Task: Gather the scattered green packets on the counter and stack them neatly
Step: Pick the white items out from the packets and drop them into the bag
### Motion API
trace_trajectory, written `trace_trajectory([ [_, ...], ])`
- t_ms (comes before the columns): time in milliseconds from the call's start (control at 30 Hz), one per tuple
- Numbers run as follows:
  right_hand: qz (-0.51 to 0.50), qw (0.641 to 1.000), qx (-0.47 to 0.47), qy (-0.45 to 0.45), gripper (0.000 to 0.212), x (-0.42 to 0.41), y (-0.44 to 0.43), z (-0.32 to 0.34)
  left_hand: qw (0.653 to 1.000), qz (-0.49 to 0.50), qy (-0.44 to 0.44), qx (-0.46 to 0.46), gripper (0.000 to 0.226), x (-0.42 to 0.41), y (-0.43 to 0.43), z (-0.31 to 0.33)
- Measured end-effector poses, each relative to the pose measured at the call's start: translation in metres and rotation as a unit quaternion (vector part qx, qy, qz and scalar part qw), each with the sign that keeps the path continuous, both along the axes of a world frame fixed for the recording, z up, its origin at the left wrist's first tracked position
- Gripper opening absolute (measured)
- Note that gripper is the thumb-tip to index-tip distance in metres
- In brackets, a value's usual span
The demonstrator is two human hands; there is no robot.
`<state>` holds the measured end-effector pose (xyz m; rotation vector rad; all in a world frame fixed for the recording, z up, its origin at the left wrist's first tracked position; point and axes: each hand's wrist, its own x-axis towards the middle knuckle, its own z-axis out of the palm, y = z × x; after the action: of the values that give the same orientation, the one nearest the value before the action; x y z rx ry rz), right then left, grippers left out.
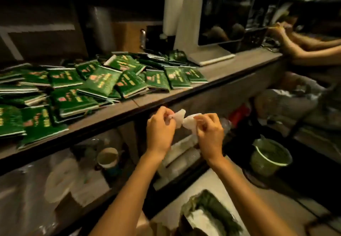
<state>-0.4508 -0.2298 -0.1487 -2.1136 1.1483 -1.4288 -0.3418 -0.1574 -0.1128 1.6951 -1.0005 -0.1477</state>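
Green packets [101,82]: a large number lie on the counter [230,65], from its left end to near the middle. Most overlap in loose, tilted heaps. A few short stacks sit at the left edge of the view. Each packet has a green face with gold and red print and a pale edge. The print is too blurred to read, and no brand name can be made out.

Left hand [160,130]: held in the air just in front of the counter's front edge, below the packets and apart from them. Its fingers and thumb pinch one end of a white crumpled sheet [181,120].

Right hand [210,134]: level with the left hand and close beside it, fingers curled. It pinches the other end of the same sheet, which is twisted narrow in the middle between the two hands. Neither hand touches a packet.

Other items: a dark monitor [223,10] on a white stand [186,23] stands on the counter beyond the packets. A second person's forearms [304,49] rest at the counter's far right end. On the shelf under the counter sit a cup [108,157] and a white roll [60,180]. A green bucket [269,157] with a pale rim stands low on the right. A green and white bundle [208,211] lies at the bottom of the view; what it is cannot be told.
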Motion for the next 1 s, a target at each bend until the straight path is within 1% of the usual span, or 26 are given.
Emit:
trace_trajectory([
  [133, -0.028, 0.990, 0.110, 0.083, 0.017, -0.072, -0.012, -0.066, 0.990, -0.069, 0.036, 0.120, 0.007, -0.055, -0.036, -0.066],
  [233, -0.039, 0.966, 0.200, 0.157, 0.020, -0.113, -0.014, -0.116, 0.969, -0.127, 0.039, 0.210, 0.007, -0.086, -0.057, -0.113],
  [333, -0.055, 0.941, 0.281, 0.179, 0.026, -0.141, -0.014, -0.163, 0.934, -0.171, 0.046, 0.311, 0.011, -0.107, -0.071, -0.157],
  [400, -0.061, 0.921, 0.338, 0.184, 0.028, -0.153, -0.012, -0.190, 0.911, -0.182, 0.039, 0.369, 0.011, -0.116, -0.077, -0.190],
  [533, -0.058, 0.866, 0.433, 0.243, 0.026, -0.165, -0.005, -0.237, 0.858, -0.196, 0.020, 0.474, 0.014, -0.130, -0.081, -0.242],
  [633, -0.048, 0.832, 0.489, 0.259, 0.027, -0.169, 0.000, -0.263, 0.815, -0.229, 0.006, 0.532, 0.016, -0.133, -0.078, -0.270],
  [733, -0.037, 0.804, 0.525, 0.277, 0.030, -0.172, 0.004, -0.281, 0.777, -0.277, 0.000, 0.565, 0.021, -0.133, -0.077, -0.290],
  [800, -0.026, 0.787, 0.550, 0.278, 0.034, -0.173, 0.005, -0.289, 0.745, -0.311, 0.005, 0.590, 0.025, -0.135, -0.073, -0.300],
  [833, -0.017, 0.778, 0.564, 0.278, 0.038, -0.173, 0.006, -0.292, 0.731, -0.327, 0.013, 0.599, 0.027, -0.135, -0.071, -0.305],
  [867, -0.009, 0.768, 0.576, 0.279, 0.042, -0.173, 0.007, -0.295, 0.716, -0.338, 0.019, 0.610, 0.034, -0.136, -0.069, -0.309],
  [933, -0.001, 0.757, 0.588, 0.285, 0.048, -0.172, 0.006, -0.296, 0.689, -0.352, 0.020, 0.633, 0.044, -0.136, -0.066, -0.312],
  [1000, -0.001, 0.757, 0.585, 0.292, 0.051, -0.171, 0.004, -0.294, 0.683, -0.343, 0.011, 0.645, 0.046, -0.133, -0.065, -0.310],
])
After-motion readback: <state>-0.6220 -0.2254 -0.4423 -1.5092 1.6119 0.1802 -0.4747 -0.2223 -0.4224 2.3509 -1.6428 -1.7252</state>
